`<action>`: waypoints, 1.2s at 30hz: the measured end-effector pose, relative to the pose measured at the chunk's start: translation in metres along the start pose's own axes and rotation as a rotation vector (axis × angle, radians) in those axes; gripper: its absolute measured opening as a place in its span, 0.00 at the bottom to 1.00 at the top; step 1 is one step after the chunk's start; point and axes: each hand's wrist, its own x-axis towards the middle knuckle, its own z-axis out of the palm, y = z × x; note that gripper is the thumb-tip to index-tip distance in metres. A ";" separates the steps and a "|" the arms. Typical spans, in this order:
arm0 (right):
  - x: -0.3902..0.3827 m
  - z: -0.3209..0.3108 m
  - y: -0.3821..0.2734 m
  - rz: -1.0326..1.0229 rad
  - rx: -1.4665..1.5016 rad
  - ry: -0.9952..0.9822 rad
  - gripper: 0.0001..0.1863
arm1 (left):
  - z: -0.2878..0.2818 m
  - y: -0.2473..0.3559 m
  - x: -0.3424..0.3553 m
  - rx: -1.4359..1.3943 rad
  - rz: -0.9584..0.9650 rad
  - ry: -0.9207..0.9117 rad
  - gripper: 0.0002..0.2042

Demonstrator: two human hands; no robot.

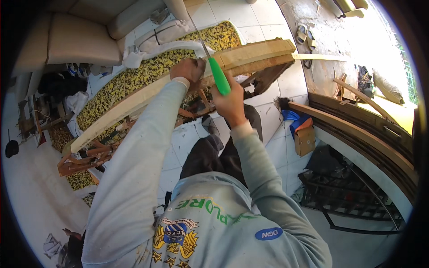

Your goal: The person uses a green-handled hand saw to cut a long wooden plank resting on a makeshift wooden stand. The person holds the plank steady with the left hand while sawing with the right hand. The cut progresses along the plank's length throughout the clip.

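My right hand (230, 103) is wrapped around the green handle of a handsaw (219, 76). Its thin blade, seen nearly edge-on, points away from me across a long pale wooden beam (250, 54). Just left of the blade, my left hand (187, 71) is closed on the beam, with its fingertips partly hidden. The beam runs from the lower left to the upper right, over a rough brown wooden frame (89, 158). Whether the blade's teeth sit in the wood cannot be made out.
Yellow-and-black speckled foam (107, 105) lies beyond and under the beam. A beige sofa (80, 40) stands far left. To the right, long timbers (357, 134) lie by a low wall, near a cardboard box (304, 140) and a black metal rack (348, 192). Sandals (306, 38) rest at the far right.
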 end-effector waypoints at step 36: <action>-0.190 -0.126 -0.117 0.182 -0.116 -0.150 0.40 | 0.008 0.003 -0.016 -0.049 -0.067 0.093 0.29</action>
